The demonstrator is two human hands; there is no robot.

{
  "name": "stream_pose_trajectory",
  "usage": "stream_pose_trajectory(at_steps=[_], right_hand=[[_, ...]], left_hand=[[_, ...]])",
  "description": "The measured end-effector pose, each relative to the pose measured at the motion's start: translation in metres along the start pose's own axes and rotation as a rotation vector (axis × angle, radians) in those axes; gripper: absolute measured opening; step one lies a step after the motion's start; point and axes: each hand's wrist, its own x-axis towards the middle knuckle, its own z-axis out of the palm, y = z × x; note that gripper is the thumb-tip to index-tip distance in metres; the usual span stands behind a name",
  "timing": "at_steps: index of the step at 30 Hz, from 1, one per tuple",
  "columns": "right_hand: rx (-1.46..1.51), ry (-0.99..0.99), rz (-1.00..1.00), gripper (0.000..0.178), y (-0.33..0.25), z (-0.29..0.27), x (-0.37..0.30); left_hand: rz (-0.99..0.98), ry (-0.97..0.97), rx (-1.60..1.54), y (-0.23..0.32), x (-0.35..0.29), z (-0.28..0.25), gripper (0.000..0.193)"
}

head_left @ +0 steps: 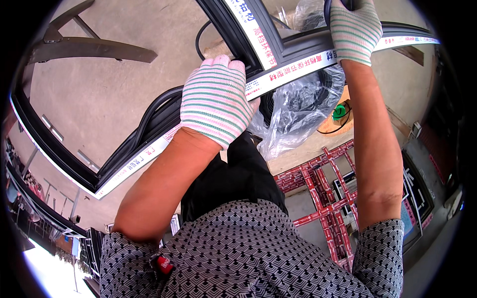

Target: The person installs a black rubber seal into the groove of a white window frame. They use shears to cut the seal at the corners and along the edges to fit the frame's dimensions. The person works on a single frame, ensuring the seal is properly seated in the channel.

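Observation:
A black window frame (290, 48) with white printed protective tape along its bars lies across the picture in front of me. My left hand (213, 102), in a pink, white and green striped glove, is closed over the bar near the corner where another bar meets it. A black rubber strip (149, 116) runs loosely along the bar to the left of that glove. At the upper right my right hand (355, 32), in a matching glove, is closed, with a piece of black strip showing beside its fingers; the fingertips are partly cut off by the edge.
Beneath the frame sits a clear plastic bag (303, 107) around coiled black strip. A green round object (339, 111) lies on a wooden surface to its right. Red-wrapped bars (328, 208) form a lattice at the lower right. Curved brown metal legs (94, 48) stand at the upper left.

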Motion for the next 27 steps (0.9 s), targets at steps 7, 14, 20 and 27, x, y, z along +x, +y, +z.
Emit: stream_pose_trajectory(at_steps=[7,14,20,27], right_hand=[[0.033,0.006,0.02,0.021,0.018,0.003,0.004],[-0.02,-0.012,0.027,0.022,0.012,0.001,0.003],[0.015,0.007,-0.005,0.024,0.014,0.001,0.001],[-0.083,0.013,-0.009,0.026,0.014,-0.003,-0.001]], left_hand=[[0.027,-0.002,-0.01,0.0,0.002,0.0,0.055],[0.021,-0.007,-0.036,0.003,0.005,0.003,0.041],[0.019,0.027,-0.079,0.002,0.007,0.004,0.054],[0.022,-0.023,-0.091,0.0,0.012,0.007,0.046]])
